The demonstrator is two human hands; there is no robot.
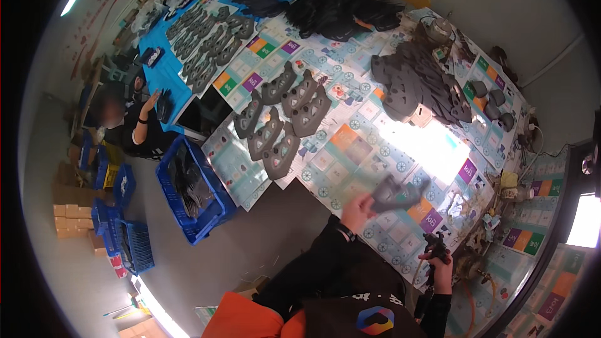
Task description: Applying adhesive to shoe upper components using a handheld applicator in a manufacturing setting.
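Note:
My left hand [357,214] reaches over the near edge of the table, fingers closed on the end of a curved dark grey plastic part [395,193]. The part is smeared by motion. To the right, at the table's front edge, my right hand [442,270] is wrapped round a black gun-shaped tool [436,247], whose exact kind I cannot make out. Several similar grey parts [307,112] with cut-out openings lie in a group beyond my left hand. A larger heap of grey parts [419,81] sits farther back on the right.
The table [325,175] has a patterned cover. At its left stands a blue crate [210,216] of dark pieces. Rounded grey pieces [493,103] and cluttered cables line the right side. A co-worker [141,119] sits at the left; others are at the far end.

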